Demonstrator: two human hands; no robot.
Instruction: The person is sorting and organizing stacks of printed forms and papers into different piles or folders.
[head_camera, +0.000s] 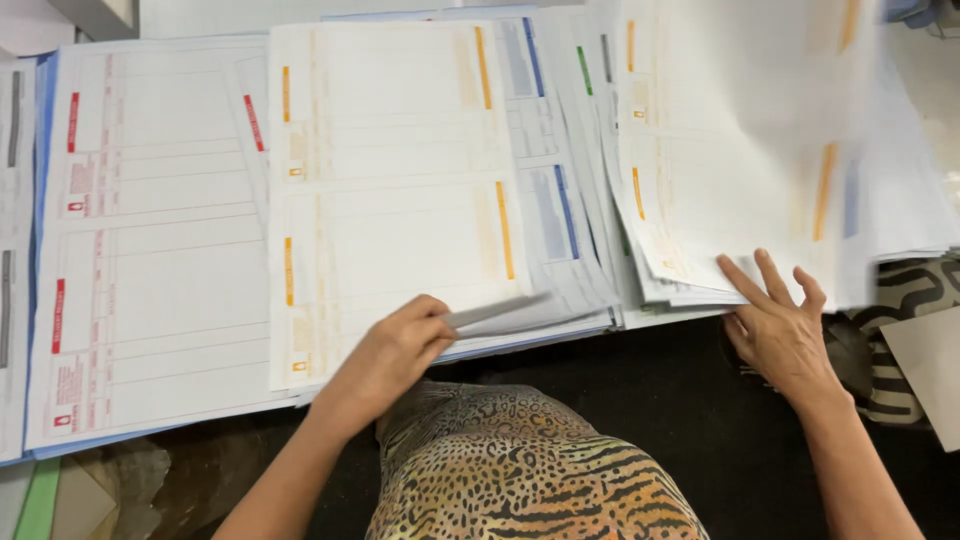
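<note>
Paper forms cover the surface (640, 370). Her left hand (395, 352) pinches the bottom edge of the orange-striped stack (390, 200) with closed fingers; her right hand (780, 325) lies open-fingered under the right-hand pile (740, 150).

- just one view here, head cam, looking pretty much straight down, close over the desk edge
- paper stacks (400, 200) fill 9 through 3 o'clock
- wearer's own patterned top (520, 470) sits at 6 o'clock
</note>
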